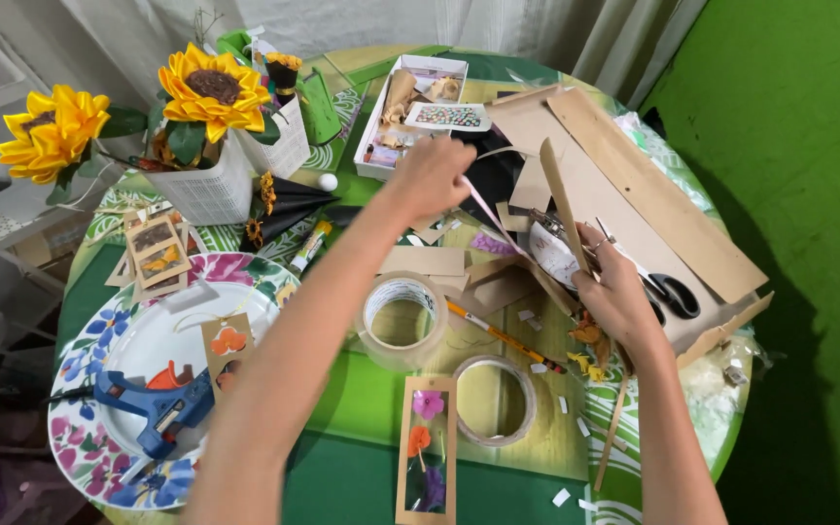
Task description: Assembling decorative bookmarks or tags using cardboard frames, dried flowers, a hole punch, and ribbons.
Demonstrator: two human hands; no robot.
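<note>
Work looks part done, judging by what's lying about: a finished pressed-flower bookmark [427, 449] w/ kraft frame and clear window sits at the near edge of the tabletop [362, 399], and a few similar framed tags [157, 251] lie by the white basket [208, 185]; more card still uncut on the far right. Left hand [430, 175] is pinched shut on a thin pale pink ribbon [486, 209], pulling it taut, diagonal, toward the right hand [614, 292]. Right hand is closed round a kraft card strip [558, 209] standing on edge plus a whitish roll-like item, can't tell exactly what. Hands well apart, ribbon runs between them. Materials: matte brown card sheets [624, 185], glossy clear tape rolls [402, 321] [494, 399], smooth floral plate [99, 389] holding a blue glue gun [159, 408], soft yellow fabric sunflowers [211, 89], black-handled scissors [671, 292], orange pencil [498, 335], small paper scraps scattered about.
</note>
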